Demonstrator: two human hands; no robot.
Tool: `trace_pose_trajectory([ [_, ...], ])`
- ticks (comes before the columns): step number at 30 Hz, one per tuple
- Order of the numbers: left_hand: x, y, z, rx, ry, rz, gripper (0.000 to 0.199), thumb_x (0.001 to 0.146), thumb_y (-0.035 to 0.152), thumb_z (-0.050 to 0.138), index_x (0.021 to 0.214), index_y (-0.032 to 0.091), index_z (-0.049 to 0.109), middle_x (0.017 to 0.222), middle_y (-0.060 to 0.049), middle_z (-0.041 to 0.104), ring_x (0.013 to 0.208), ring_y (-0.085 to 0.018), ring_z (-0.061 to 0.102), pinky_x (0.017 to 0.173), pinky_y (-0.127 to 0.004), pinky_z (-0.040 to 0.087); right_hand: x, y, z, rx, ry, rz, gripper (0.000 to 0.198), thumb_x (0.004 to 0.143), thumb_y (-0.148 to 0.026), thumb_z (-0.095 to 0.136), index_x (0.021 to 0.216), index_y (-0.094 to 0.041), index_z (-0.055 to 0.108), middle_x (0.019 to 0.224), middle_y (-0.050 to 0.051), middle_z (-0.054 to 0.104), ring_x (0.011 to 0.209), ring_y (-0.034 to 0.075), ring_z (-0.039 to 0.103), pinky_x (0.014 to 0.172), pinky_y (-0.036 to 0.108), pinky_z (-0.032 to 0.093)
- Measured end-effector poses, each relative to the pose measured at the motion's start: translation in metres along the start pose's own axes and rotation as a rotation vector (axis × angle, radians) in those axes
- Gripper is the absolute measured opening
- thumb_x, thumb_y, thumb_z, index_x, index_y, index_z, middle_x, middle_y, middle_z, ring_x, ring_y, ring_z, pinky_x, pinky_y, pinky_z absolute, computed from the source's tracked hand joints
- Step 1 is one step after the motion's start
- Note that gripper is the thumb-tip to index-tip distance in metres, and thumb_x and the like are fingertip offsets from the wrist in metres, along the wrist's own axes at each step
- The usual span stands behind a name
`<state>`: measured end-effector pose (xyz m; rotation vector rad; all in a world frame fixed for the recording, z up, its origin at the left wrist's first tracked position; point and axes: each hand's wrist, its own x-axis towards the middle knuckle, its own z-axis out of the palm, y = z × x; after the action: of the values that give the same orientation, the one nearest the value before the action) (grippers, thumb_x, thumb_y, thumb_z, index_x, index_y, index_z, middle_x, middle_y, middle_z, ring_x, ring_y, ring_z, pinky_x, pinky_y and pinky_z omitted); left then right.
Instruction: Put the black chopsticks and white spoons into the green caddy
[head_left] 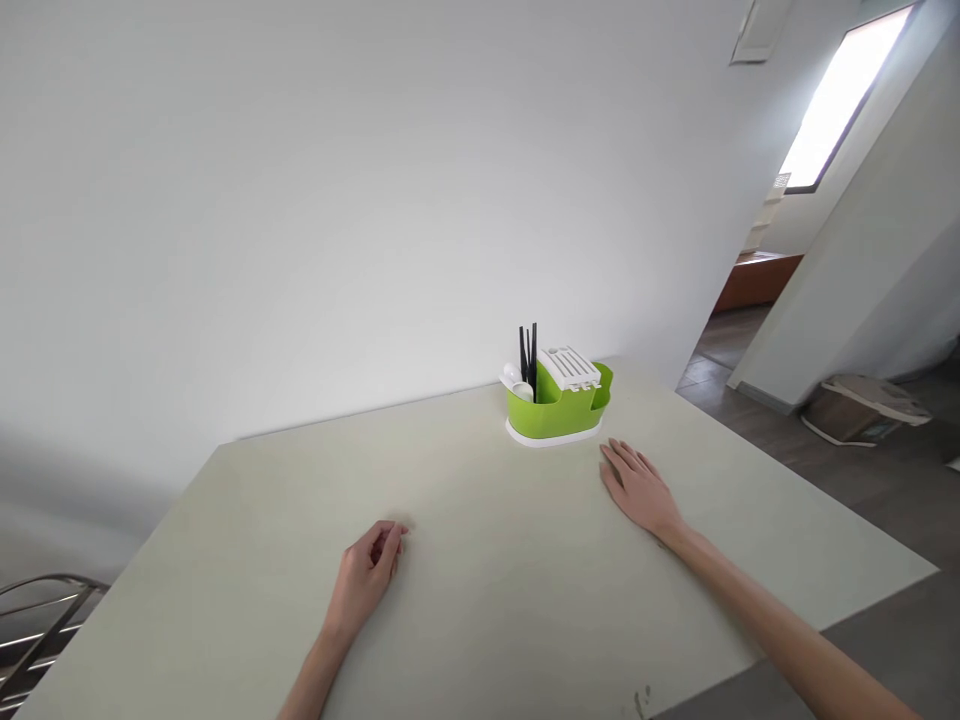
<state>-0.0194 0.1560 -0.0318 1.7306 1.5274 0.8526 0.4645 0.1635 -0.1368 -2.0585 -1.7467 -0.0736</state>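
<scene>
A green plastic holder on a white base stands at the far side of the pale table, close to the wall. It holds black chopsticks, a white spoon and a white slotted insert. My right hand lies flat on the table, fingers apart, just in front of and slightly right of the holder, holding nothing. My left hand rests on the table nearer to me, fingers loosely curled, with nothing in it.
A bare white wall runs behind the table. To the right the table edge drops to a dark wood floor with a low flat appliance and a doorway. A metal rack shows at lower left.
</scene>
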Motion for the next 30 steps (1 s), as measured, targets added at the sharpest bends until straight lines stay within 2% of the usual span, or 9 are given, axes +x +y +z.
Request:
trace_pose_trajectory([
  [5,0.001,-0.005,-0.001,-0.025,0.0,0.013,0.052,0.094,0.072,0.05,0.088,0.022,0.066,0.063,0.003,0.051,0.057,-0.015,0.045,0.057,-0.026,0.038,0.009,-0.002,-0.008,0.026,0.05,-0.037,0.067,0.105,-0.041,0.034,0.166,-0.014,0.031,0.172,0.016,0.034,0.161,0.03,0.027,0.127,0.051,0.034],
  [8,0.001,-0.007,-0.001,-0.019,-0.002,0.011,0.054,0.094,0.072,0.048,0.088,0.022,0.065,0.062,0.004,0.05,0.055,-0.015,0.044,0.056,-0.026,0.037,0.023,-0.009,-0.02,0.016,0.115,-0.08,0.075,0.103,-0.035,0.036,0.17,-0.009,0.017,0.175,0.018,0.025,0.164,0.031,0.019,0.129,0.051,0.03],
  [11,0.0,-0.008,-0.001,-0.03,-0.001,0.006,0.055,0.094,0.073,0.049,0.092,0.021,0.068,0.065,0.003,0.054,0.056,-0.015,0.046,0.056,-0.026,0.038,0.04,-0.018,-0.029,0.011,0.159,-0.091,0.078,0.101,-0.033,0.037,0.171,-0.009,0.009,0.176,0.018,0.022,0.164,0.032,0.017,0.13,0.051,0.029],
  [17,0.0,-0.007,-0.001,-0.06,-0.001,0.008,0.054,0.094,0.071,0.051,0.094,0.02,0.069,0.067,0.002,0.056,0.056,-0.014,0.047,0.056,-0.026,0.039,0.059,-0.029,-0.024,-0.003,0.1,-0.085,0.079,0.099,-0.032,0.039,0.17,-0.009,0.013,0.176,0.018,0.021,0.164,0.036,0.016,0.128,0.054,0.03],
  [24,0.001,-0.008,-0.001,-0.056,-0.01,0.006,0.053,0.095,0.07,0.051,0.093,0.02,0.069,0.065,0.003,0.054,0.056,-0.014,0.045,0.056,-0.026,0.038,0.058,-0.024,-0.013,-0.029,0.09,-0.081,0.084,0.097,-0.029,0.045,0.171,-0.013,0.009,0.178,0.016,0.015,0.163,0.04,0.015,0.126,0.057,0.033],
  [30,0.0,-0.01,0.0,-0.058,-0.019,0.0,0.053,0.095,0.07,0.051,0.093,0.02,0.069,0.065,0.003,0.052,0.057,-0.014,0.043,0.058,-0.027,0.036,0.056,-0.018,-0.011,-0.01,0.089,-0.082,0.08,0.097,-0.028,0.047,0.171,-0.017,0.018,0.178,0.014,0.018,0.162,0.044,0.019,0.121,0.059,0.041],
])
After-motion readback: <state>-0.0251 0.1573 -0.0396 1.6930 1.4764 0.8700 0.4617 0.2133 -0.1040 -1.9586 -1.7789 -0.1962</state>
